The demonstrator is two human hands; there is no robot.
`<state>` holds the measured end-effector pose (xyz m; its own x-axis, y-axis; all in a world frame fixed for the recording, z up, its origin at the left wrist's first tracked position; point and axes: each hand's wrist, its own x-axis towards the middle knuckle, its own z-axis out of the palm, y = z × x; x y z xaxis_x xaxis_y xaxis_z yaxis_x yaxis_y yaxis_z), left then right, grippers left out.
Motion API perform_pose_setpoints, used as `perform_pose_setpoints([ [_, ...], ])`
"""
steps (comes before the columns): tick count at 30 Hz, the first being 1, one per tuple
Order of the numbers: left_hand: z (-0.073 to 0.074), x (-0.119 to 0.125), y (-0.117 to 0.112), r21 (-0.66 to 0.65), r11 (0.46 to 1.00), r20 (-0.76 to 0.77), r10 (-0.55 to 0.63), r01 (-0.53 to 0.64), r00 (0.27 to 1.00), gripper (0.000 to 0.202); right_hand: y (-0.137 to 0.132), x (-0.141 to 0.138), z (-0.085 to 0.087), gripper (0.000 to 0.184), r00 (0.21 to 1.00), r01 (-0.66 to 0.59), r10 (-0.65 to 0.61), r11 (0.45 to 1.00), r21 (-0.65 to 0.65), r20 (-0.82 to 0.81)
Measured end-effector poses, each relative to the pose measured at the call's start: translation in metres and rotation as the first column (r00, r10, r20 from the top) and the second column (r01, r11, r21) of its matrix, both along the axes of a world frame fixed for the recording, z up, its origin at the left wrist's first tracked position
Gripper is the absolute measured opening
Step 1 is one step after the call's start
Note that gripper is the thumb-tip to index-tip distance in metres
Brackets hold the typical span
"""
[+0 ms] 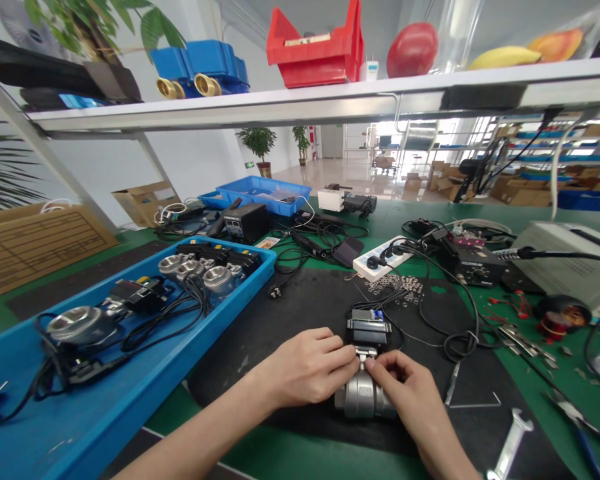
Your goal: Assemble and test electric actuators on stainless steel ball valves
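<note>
A metal ball valve with a black electric actuator on its neck lies on the black mat in front of me. My left hand is closed, its curled fingertips gripping the valve's neck from the left. On the other side, my right hand pinches thumb and finger together at the bracket between valve and actuator. Whatever small piece sits in that pinch is hidden. A black cable runs from the actuator towards the back.
Left, a blue tray holds several similar valves with cables. Right lie an open-end wrench, a hex key and pliers. Loose nuts lie near a power strip. A shelf spans above.
</note>
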<state>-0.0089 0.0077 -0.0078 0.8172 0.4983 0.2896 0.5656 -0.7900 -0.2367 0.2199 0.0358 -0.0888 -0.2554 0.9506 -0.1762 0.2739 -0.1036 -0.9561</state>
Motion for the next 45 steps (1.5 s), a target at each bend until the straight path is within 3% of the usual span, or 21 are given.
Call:
perform_pose_setpoints([
  [45, -0.003, -0.006, 0.000, 0.014, 1.000, -0.054, -0.002, 0.003, 0.999, 0.029, -0.012, 0.002, -0.003, 0.052, 0.999, 0.018, -0.022, 0.992, 0.125, 0.026],
])
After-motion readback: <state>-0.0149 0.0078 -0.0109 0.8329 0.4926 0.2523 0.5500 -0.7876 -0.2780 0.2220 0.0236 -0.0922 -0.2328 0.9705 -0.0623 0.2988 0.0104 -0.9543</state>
